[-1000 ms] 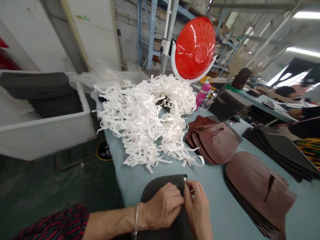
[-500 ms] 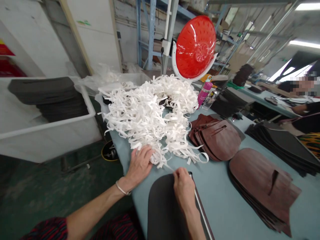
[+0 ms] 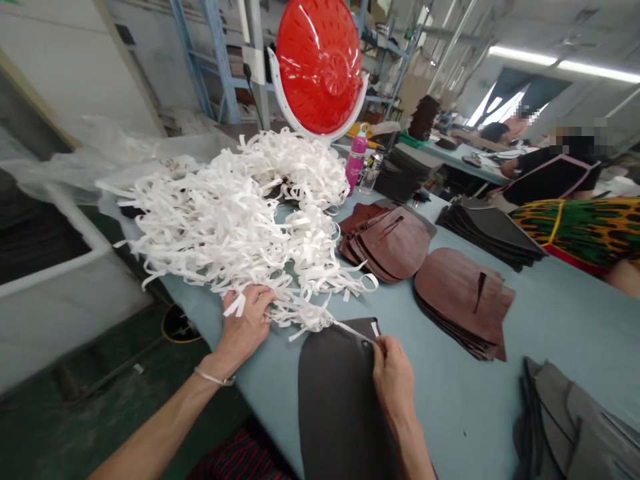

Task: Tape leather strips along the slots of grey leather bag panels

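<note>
A dark rounded leather piece [image 3: 333, 393] lies flat on the blue-grey table [image 3: 465, 400] right in front of me. My right hand [image 3: 393, 377] rests on its top right corner, fingers pinched on a white strip [image 3: 353, 328] that runs back to the heap. My left hand [image 3: 245, 327] is closed on loose strips at the near edge of the big pile of white strips [image 3: 230, 220].
Two stacks of brown leather pieces [image 3: 387, 240] [image 3: 463, 300] lie right of the pile; dark stacks [image 3: 487, 230] [image 3: 575, 420] sit further right. A red fan [image 3: 317, 67] and a pink bottle [image 3: 355, 160] stand behind. Other people work at the far right. A white bin [image 3: 55, 293] stands left.
Both hands were together on the dark piece. My left hand has reached out to the strip pile and now grips strips; my right hand stays at the piece's corner. The view swung right.
</note>
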Action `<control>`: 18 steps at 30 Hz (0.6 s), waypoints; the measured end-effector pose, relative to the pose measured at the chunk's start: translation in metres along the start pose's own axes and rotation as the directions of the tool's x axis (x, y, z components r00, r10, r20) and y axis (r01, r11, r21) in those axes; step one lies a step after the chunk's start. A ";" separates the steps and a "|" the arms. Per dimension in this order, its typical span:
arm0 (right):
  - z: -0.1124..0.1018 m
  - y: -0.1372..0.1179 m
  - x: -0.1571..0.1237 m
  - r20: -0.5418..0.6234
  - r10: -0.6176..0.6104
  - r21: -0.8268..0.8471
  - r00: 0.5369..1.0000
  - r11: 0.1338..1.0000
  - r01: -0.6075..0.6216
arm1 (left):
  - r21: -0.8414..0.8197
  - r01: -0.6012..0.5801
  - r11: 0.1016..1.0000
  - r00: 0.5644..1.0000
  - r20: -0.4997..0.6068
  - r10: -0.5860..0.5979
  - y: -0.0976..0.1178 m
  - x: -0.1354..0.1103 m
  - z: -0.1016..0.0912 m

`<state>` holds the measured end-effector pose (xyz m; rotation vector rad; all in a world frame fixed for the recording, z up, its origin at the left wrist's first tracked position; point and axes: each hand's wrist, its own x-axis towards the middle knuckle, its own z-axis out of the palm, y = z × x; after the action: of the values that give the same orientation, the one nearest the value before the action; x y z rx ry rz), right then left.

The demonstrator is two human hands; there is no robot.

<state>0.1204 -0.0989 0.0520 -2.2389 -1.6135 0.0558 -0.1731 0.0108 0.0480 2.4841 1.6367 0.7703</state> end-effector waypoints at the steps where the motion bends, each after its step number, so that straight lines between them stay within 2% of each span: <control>1: 0.001 -0.001 -0.005 -0.038 0.017 0.017 0.999 1.000 -0.017 | 0.022 0.001 1.000 1.000 0.010 -0.002 0.001 -0.002 -0.002; 3: 0.004 -0.007 -0.020 -0.111 0.007 0.053 0.994 0.999 -0.001 | 0.066 0.004 0.998 0.999 0.052 -0.007 0.006 -0.008 -0.009; 4: 0.007 -0.012 -0.031 -0.128 -0.040 0.059 0.991 0.997 0.048 | 0.079 0.011 0.997 0.997 0.073 -0.017 0.009 -0.011 -0.012; 7: 0.019 -0.029 -0.065 -0.105 -0.262 -0.018 0.959 0.965 0.261 | 0.057 0.070 0.996 0.995 0.062 -0.073 0.026 -0.017 -0.021; 10: 0.023 -0.031 -0.091 -0.079 -0.426 -0.114 0.901 0.902 0.416 | -0.042 0.026 0.999 0.999 0.025 -0.025 0.048 -0.016 -0.022; 13: 0.018 -0.005 -0.101 -0.099 -0.587 -0.125 0.803 0.808 0.575 | -0.117 -0.077 0.990 0.994 0.064 0.085 0.066 -0.011 -0.010; 15: 0.010 0.020 -0.099 -0.132 -0.670 -0.104 0.730 0.742 0.662 | -0.127 -0.098 0.987 0.992 0.070 0.108 0.071 -0.007 0.001; 16: 0.005 0.031 -0.096 -0.144 -0.684 -0.078 0.715 0.728 0.681 | -0.130 -0.099 0.987 0.992 0.061 0.108 0.072 -0.006 0.006; 17: 0.001 0.040 -0.093 -0.144 -0.677 -0.036 0.722 0.732 0.680 | -0.139 -0.096 0.986 0.994 0.046 0.104 0.072 -0.004 0.010; 18: -0.004 0.044 -0.088 -0.134 -0.650 0.021 0.748 0.753 0.657 | -0.157 -0.091 0.983 0.995 0.031 0.097 0.071 -0.004 0.014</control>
<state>0.1310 -0.1930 0.0247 -1.4697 -2.1920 -0.2071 -0.1086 -0.0200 0.0576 2.4652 1.3977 0.8203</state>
